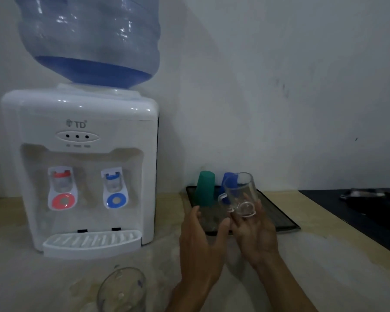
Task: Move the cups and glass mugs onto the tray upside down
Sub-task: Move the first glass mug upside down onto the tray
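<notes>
A dark tray [279, 218] lies on the counter against the wall. A green cup [205, 188] and a blue cup [227, 180] stand upside down at its back. My right hand [256, 235] holds a clear glass mug [240, 194] above the tray's front, tilted with its mouth up and away and its base toward me. My left hand [199, 248] hovers just left of it, fingers apart, holding nothing. A second glass mug [122, 289] stands on the counter at the near edge of view, below and left of my hands.
A white water dispenser [86, 172] with a large blue bottle [90, 39] stands left of the tray. A black surface [358, 212] with a dark object lies to the right. The white wall rises right behind the tray.
</notes>
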### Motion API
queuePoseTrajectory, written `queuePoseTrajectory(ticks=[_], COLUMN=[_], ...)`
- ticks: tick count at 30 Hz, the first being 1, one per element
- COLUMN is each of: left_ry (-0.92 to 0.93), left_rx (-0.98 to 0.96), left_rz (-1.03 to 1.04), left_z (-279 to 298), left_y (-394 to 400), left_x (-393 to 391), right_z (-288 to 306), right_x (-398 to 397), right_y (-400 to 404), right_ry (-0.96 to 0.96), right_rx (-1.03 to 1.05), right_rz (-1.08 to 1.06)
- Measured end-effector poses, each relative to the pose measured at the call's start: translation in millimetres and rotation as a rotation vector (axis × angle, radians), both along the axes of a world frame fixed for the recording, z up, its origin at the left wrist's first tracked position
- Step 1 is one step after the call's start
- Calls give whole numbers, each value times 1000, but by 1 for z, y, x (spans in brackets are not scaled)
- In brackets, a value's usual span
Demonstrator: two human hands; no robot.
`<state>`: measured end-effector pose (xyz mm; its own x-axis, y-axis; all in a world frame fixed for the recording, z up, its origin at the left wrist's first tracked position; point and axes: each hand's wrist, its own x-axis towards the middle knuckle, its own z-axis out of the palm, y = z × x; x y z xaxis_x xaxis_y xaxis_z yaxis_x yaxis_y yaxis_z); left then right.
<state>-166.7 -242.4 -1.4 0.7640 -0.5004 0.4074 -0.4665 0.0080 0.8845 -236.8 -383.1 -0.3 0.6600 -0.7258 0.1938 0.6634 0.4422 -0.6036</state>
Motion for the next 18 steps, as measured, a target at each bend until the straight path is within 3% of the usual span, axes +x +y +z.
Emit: queuePoseTrajectory(ticks=[6, 10, 14, 18], left_ry=[31, 21, 37, 50], left_rx=[126, 203, 230, 211], left_rz=[71, 16, 3, 12], left_z=[-29, -36, -40, -41], left_y=[0, -2, -3, -4], left_x=[12, 15, 19, 21], right_z=[-4, -10, -17, -19], right_x=[-13, -14, -6, -5], right_y=[-20, -27, -25, -26], right_ry=[17, 137, 393, 490], right_rx=[75, 143, 35, -96], right_rz=[-260, -446, -803, -905])
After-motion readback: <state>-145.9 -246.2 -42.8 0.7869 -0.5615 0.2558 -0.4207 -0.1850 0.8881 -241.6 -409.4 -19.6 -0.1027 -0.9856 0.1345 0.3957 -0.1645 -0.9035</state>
